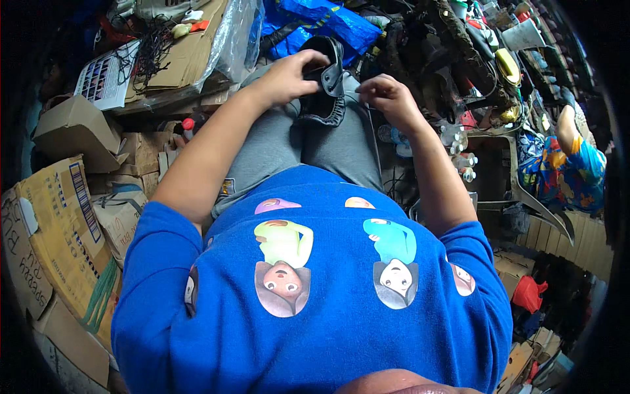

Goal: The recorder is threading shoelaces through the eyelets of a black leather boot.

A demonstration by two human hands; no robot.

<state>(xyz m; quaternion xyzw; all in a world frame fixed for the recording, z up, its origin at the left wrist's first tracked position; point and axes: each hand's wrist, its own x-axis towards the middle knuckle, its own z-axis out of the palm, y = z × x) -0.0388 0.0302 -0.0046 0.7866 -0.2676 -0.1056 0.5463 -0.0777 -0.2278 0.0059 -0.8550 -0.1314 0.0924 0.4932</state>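
Note:
A black leather shoe upper (pixel 333 82), with a gathered lower edge and what looks like an eyelet, rests over my grey-trousered thighs (pixel 275 141). My left hand (pixel 287 77) is curled around its left side, thumb and forefinger spaced apart at the edge; the other fingers are partly hidden. Just right of the upper, my right hand (pixel 392 98) is closed with thumb and forefinger pinched together. Whatever that pinch holds, if anything, is too small to make out.
Cardboard boxes (pixel 75 134) crowd the left, below a flat cardboard sheet (pixel 187 56) with tangled black cord. A blue plastic bag (pixel 321 26) lies ahead. On the right are plastic bottles (pixel 462 157), a frame-like seat (pixel 489 164) and another person's colourful sleeve (pixel 587 167).

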